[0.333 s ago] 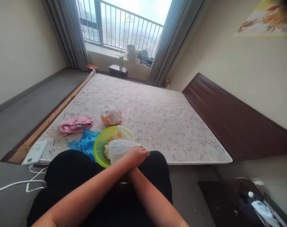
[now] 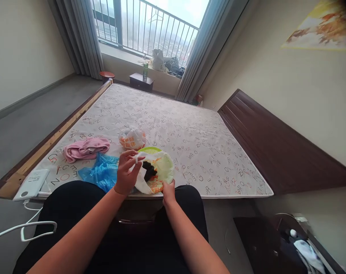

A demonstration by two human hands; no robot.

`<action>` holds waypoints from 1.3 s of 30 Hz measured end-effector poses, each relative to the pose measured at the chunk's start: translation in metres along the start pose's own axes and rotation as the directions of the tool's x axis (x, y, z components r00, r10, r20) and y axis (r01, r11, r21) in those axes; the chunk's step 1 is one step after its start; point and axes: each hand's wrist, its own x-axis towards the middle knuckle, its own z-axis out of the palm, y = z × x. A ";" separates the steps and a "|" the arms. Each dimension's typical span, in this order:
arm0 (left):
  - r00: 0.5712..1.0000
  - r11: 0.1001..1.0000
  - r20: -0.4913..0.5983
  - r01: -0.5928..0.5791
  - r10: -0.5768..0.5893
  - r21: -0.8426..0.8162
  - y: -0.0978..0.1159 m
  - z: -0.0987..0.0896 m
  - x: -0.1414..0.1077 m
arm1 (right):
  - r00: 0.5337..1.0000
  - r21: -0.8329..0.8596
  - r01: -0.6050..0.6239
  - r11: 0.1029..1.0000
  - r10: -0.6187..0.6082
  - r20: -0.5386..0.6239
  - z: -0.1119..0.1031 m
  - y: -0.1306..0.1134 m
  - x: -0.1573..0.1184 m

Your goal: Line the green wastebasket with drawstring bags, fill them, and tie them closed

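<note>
My left hand (image 2: 128, 172) pinches the edge of a white plastic bag (image 2: 142, 184) with orange print. The bag's mouth is spread, and a black item (image 2: 149, 171) shows inside it. My right hand (image 2: 169, 190) grips the bag's lower right edge. Behind the bag, the rim of a green basket (image 2: 150, 150) shows; the rest of it is hidden. Left of my left hand lies a blue plastic bag (image 2: 102, 172). Beyond them sit a knotted white bag with orange print (image 2: 132, 137) and a pink cloth (image 2: 86, 149).
Everything rests on a patterned mattress (image 2: 190, 133) with a dark headboard (image 2: 275, 152) at the right. A white device (image 2: 32, 185) with cables lies at the near left corner. A small dark table (image 2: 141, 81) stands beyond.
My left hand has moved from the right, where it crossed over my right arm, back to the left. The bag is now spread open and the black item shows. The basket is mostly covered.
</note>
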 end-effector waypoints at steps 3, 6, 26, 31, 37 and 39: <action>0.983 0.967 0.009 0.183 -0.184 -0.177 -0.025 -0.015 0.012 | 0.995 0.068 -0.096 0.993 0.094 0.030 -0.010 0.001 0.008; 0.943 0.859 0.161 0.332 -0.292 -0.389 -0.043 -0.016 0.014 | 0.992 0.215 -0.113 0.970 0.099 0.074 -0.010 -0.003 0.023; 0.432 0.890 0.842 -0.164 -0.322 0.425 -0.034 0.021 -0.042 | 0.957 -0.049 -0.182 0.982 0.188 0.220 -0.022 -0.067 0.054; 0.492 0.845 0.760 -0.085 -0.425 0.528 -0.058 0.037 -0.053 | 0.953 0.121 -0.115 0.986 0.075 0.295 -0.048 -0.134 0.034; 0.722 0.903 0.543 0.312 -0.428 0.297 -0.073 0.036 -0.038 | 0.963 0.303 0.231 0.925 -0.261 0.062 -0.051 -0.163 0.005; 0.774 0.893 0.456 0.433 -0.440 0.127 -0.071 0.033 -0.027 | 0.923 0.152 0.385 0.910 -0.374 -0.096 -0.052 -0.159 0.006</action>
